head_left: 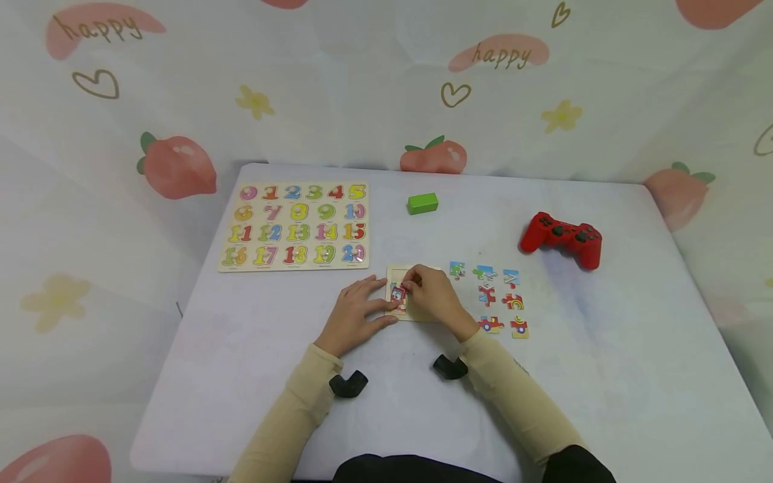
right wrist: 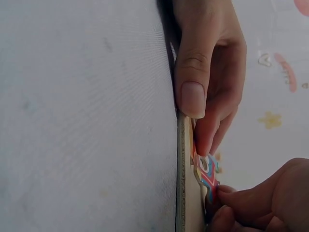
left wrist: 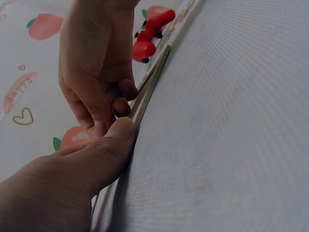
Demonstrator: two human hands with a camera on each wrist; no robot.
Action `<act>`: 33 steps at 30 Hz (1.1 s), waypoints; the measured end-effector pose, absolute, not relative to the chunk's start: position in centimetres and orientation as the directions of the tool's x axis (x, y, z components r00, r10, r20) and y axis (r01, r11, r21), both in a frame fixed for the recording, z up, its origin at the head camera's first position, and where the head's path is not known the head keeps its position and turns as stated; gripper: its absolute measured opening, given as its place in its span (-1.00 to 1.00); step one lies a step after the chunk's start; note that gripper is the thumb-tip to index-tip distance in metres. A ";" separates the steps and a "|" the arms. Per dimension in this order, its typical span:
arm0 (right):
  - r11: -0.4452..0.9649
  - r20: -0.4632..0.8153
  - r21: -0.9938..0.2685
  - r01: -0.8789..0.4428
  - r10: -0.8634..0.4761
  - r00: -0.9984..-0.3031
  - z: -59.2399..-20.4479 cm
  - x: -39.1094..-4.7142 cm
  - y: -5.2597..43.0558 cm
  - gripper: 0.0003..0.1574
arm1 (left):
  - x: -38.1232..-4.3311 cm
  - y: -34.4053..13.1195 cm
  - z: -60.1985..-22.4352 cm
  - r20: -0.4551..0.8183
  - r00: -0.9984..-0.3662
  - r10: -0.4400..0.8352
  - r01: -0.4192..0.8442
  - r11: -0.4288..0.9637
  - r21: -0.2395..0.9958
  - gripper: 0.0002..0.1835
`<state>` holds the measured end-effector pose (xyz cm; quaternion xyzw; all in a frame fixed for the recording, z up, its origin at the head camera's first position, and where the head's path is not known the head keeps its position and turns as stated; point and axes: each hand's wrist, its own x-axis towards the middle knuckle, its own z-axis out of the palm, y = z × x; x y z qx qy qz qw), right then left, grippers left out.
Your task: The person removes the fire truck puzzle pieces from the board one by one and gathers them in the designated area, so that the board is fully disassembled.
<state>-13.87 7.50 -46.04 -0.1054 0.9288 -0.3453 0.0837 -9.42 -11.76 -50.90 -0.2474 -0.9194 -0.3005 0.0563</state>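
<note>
A small wooden jigsaw board lies near the middle of the table, partly covered by both hands. My left hand rests at its left side with fingers spread; the thumb touches the board's edge, and a fingertip reaches onto it. Between thumb and fingers, my right hand pinches a colourful jigsaw piece over the board. In the right wrist view that piece stands tilted up from the board, close to the left fingertips. Several loose jigsaw pieces lie just right of the board.
A wooden number board lies at the back left. Behind the jigsaw sits a green block, and a red game controller is at the back right. A curtain with fruit prints hangs behind the white table.
</note>
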 end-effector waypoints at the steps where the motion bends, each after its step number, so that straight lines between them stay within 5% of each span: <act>1: 0.737 -0.088 -0.663 -0.134 -0.255 -0.963 -46.1 -13.9 7.5 -0.93 | -9.4 -11.8 -50.9 0.252 -0.871 0.422 0.489 0.697 0.525 -0.71; 18: 0.730 -0.128 -0.676 -0.100 -0.250 -0.960 -44.9 -14.1 8.3 -0.95 | -9.3 -11.7 -50.6 0.243 -0.872 0.425 0.487 0.705 0.516 -0.70; 33: 0.773 -0.174 -0.630 -0.081 -0.241 -0.955 -43.5 -13.8 17.6 -0.92 | -9.3 -11.6 -50.4 0.223 -0.881 0.418 0.469 0.704 0.532 -0.68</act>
